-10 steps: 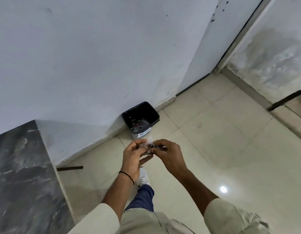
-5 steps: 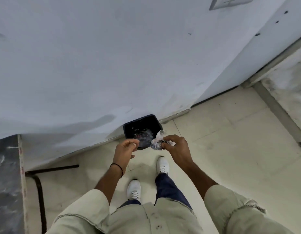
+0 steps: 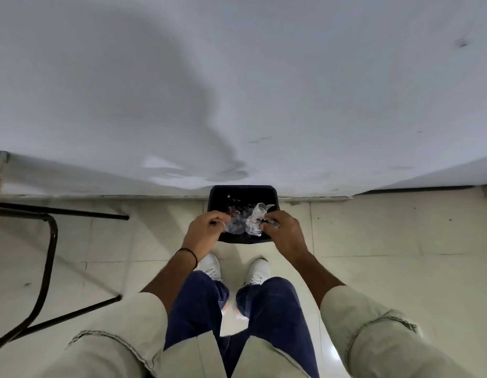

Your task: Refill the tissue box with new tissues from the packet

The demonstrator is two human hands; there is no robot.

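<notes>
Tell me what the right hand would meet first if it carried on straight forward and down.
Probably the open black plastic bin, since the right hand, clutching crumpled clear plastic wrap, hovers over its near rim; depth is uncertain.

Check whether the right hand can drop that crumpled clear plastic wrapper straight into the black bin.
Probably yes: the right hand holds the crumpled clear plastic wrapper directly over the open black plastic bin, with no lid or obstruction visible.

head view, looking steeply down, close above bin (image 3: 275, 193), facing wall (image 3: 237, 77)
</notes>
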